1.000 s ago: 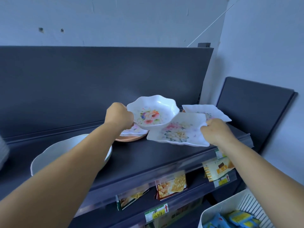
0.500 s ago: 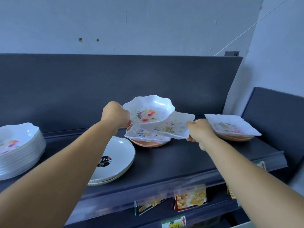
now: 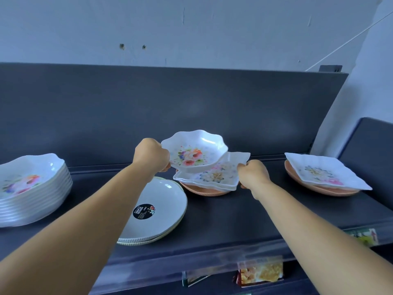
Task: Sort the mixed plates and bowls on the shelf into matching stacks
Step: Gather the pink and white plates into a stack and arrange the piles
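- Left hand [image 3: 152,155]: fingers curled round the left rim of a scalloped floral bowl [image 3: 194,154], which it holds raised above the middle pile.
- Right hand [image 3: 253,174]: fingers pinch the right edge of a square floral plate [image 3: 214,176] lying on a second square plate, over a peach plate [image 3: 205,191].
- Dark shelf [image 3: 244,211]: carries every stack.
- Far left: a tall stack of scalloped bowls [image 3: 32,188], well apart from the held bowl.
- Beside the left forearm: round white plates [image 3: 161,209], stacked, with a black label on the top one.
- Far right: another square floral plate [image 3: 325,173] sits tilted on a peach plate [image 3: 319,189].
- Below the shelf edge: snack packets [image 3: 260,271].
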{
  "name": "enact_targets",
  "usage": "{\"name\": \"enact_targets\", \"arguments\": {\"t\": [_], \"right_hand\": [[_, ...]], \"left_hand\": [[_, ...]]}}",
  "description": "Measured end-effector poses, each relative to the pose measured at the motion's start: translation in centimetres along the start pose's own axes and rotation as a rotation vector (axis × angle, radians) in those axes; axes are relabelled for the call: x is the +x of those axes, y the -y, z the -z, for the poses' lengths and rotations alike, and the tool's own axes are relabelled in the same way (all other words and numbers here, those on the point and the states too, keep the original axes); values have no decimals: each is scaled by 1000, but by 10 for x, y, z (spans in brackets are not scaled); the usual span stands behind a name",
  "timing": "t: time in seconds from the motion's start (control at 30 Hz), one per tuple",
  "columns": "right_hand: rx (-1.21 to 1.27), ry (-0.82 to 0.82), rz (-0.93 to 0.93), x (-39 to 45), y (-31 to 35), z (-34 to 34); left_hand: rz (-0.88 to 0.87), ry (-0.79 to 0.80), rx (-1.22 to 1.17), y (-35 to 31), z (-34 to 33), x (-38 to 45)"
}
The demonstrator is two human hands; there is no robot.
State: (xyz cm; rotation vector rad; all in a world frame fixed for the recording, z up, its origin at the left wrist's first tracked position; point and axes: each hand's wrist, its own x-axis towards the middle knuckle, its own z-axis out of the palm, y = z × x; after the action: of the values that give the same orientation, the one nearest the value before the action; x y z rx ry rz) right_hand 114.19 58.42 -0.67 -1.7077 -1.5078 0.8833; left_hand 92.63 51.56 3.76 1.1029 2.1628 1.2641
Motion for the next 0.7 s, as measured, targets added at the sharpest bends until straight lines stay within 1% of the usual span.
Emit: {"name": "enact_targets", "arguments": {"t": [0.17, 0.3, 0.5, 0.7], "right_hand": [[-116, 18, -11, 0, -4, -7], [-136, 101, -18, -3, -7, -11], [-10, 215, -71, -11, -6, -10], [119, 174, -85, -16, -7, -8]], "left_hand": [[10, 12, -21, 4, 0, 0], [17, 24, -14, 8, -2, 0], [-12, 29, 0, 13, -4, 0], [-24, 26, 9, 11, -8, -5]]}}
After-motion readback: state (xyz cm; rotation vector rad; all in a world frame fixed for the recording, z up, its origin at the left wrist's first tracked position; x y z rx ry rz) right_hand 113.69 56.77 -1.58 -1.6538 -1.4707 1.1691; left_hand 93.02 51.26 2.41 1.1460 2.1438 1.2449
